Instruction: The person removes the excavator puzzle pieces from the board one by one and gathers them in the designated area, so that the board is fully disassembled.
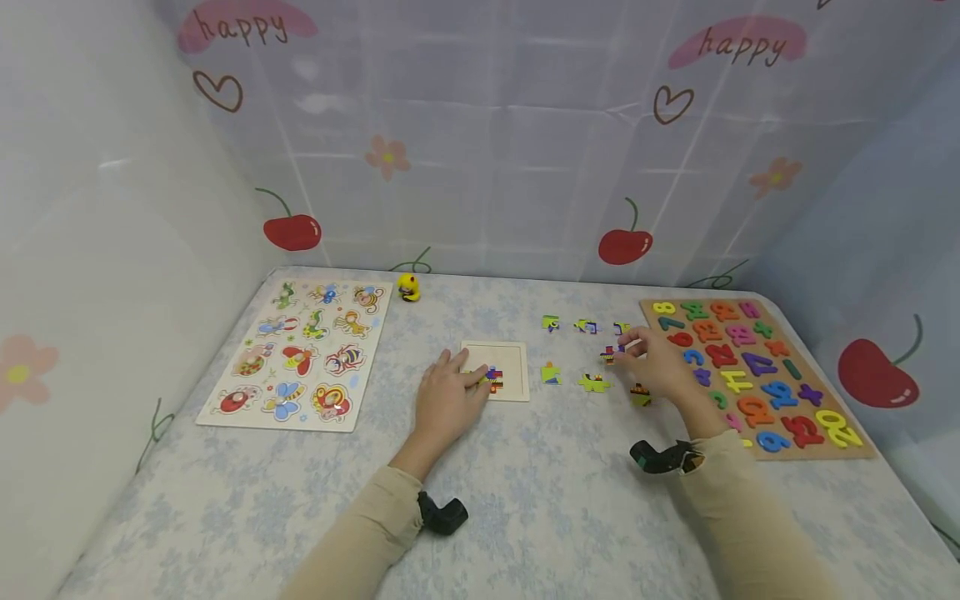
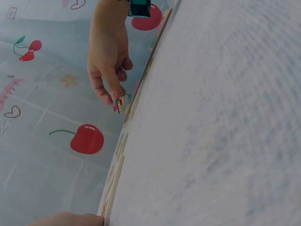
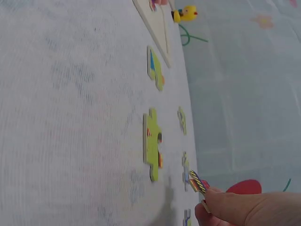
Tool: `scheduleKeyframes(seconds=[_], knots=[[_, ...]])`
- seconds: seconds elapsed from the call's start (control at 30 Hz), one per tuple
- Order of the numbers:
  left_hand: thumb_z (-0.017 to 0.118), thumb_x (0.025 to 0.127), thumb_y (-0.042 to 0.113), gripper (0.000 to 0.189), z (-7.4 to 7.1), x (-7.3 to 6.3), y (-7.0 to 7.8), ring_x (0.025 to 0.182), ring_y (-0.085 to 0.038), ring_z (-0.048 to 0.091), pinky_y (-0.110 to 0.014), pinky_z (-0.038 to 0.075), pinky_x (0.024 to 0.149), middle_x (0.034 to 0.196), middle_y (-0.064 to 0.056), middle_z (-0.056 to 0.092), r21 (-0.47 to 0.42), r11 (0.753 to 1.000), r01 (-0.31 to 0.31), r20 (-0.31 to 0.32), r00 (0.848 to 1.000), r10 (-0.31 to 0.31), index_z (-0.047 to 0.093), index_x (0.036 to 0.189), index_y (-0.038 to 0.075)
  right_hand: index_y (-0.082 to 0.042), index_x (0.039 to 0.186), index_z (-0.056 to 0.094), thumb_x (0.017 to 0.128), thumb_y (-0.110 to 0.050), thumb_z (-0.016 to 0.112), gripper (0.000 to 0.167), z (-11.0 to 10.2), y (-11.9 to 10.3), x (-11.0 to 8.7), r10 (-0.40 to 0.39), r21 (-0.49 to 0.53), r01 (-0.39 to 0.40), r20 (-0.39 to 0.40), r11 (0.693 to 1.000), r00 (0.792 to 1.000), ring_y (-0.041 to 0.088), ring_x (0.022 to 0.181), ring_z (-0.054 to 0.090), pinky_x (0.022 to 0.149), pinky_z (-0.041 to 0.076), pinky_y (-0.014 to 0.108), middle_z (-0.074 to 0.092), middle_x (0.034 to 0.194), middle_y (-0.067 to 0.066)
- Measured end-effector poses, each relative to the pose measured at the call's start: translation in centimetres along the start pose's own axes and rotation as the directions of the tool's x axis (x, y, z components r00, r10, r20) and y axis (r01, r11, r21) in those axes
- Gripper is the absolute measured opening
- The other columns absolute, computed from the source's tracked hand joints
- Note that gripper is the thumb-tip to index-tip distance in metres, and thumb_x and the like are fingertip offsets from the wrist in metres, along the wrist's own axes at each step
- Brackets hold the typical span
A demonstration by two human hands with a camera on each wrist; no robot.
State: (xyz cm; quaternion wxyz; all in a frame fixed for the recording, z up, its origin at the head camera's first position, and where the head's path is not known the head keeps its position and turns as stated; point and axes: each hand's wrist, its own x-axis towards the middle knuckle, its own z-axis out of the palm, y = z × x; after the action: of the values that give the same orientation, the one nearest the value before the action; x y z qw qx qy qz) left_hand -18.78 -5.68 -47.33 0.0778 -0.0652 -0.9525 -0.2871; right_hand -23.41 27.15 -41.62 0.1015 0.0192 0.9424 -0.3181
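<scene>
My left hand (image 1: 450, 396) rests over the left side of a small wooden puzzle tray (image 1: 515, 354), fingers extended. A multicoloured jigsaw piece (image 1: 495, 380) lies inside the tray, by the thumb, and the hand covers part of that side. To the right, my right hand (image 1: 660, 362) pinches a striped jigsaw piece (image 3: 198, 182) between thumb and fingertips, held above the table in the left wrist view. Loose pieces lie around it: a green one (image 1: 595, 382), a green and orange one (image 1: 551, 374), a dark patterned one (image 1: 641, 395) and several in a back row (image 1: 587, 326).
An insect picture board (image 1: 322, 417) lies at the left of the table. A number board (image 1: 817, 446) with colourful raised figures is at the right, under the right forearm's far side. A small yellow duck toy (image 1: 408, 287) stands at the back, near the printed curtain (image 1: 495, 192).
</scene>
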Motion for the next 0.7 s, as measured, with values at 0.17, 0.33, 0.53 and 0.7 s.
scheduleKeyframes(seconds=[0.17,0.33,0.53,0.7], knots=[[0.065,0.094,0.038,0.034,0.1,0.0,-0.1,0.148,-0.035,0.032,-0.055,0.027,0.121,0.153,-0.007,0.048,-0.009,1.0,0.006,-0.003,1.0,-0.006,0.07,0.125,0.027,-0.011,0.125,0.051,0.099,-0.033,0.06,0.035,-0.7,1.7,0.5,0.073,0.001,-0.073,0.001,0.997,0.997,0.027,0.086,0.056,0.062,0.05,0.029,0.057,0.115,0.016],[0.065,0.094,0.039,0.034,0.2,0.1,-0.2,0.148,-0.036,0.033,-0.054,0.027,0.121,0.152,-0.008,0.048,-0.004,1.0,-0.003,-0.01,1.0,0.003,0.07,0.125,0.028,-0.01,0.122,0.053,0.099,-0.032,0.061,0.033,-0.7,2.6,1.0,0.075,-0.032,-0.075,-0.003,0.997,0.997,0.027,0.086,0.056,0.064,0.05,0.03,0.058,0.112,0.016],[0.064,0.094,0.039,0.034,0.1,0.0,-0.2,0.148,-0.036,0.032,-0.054,0.027,0.121,0.153,-0.007,0.047,0.001,1.0,-0.003,-0.001,1.0,0.003,0.07,0.126,0.028,-0.01,0.118,0.053,0.098,-0.029,0.062,0.028,-0.5,2.9,1.3,0.059,-0.134,-0.062,-0.029,0.989,0.998,0.028,0.087,0.054,0.067,0.046,0.032,0.059,0.107,0.016],[0.064,0.094,0.04,0.035,0.0,0.0,0.0,0.149,-0.035,0.031,-0.054,0.026,0.122,0.154,-0.007,0.047,0.002,1.0,0.007,0.01,1.0,-0.007,0.069,0.127,0.028,-0.009,0.117,0.055,0.098,-0.029,0.063,0.029,-0.4,2.6,1.1,0.051,-0.189,-0.059,-0.049,0.98,0.998,0.029,0.087,0.055,0.066,0.046,0.034,0.06,0.108,0.016]])
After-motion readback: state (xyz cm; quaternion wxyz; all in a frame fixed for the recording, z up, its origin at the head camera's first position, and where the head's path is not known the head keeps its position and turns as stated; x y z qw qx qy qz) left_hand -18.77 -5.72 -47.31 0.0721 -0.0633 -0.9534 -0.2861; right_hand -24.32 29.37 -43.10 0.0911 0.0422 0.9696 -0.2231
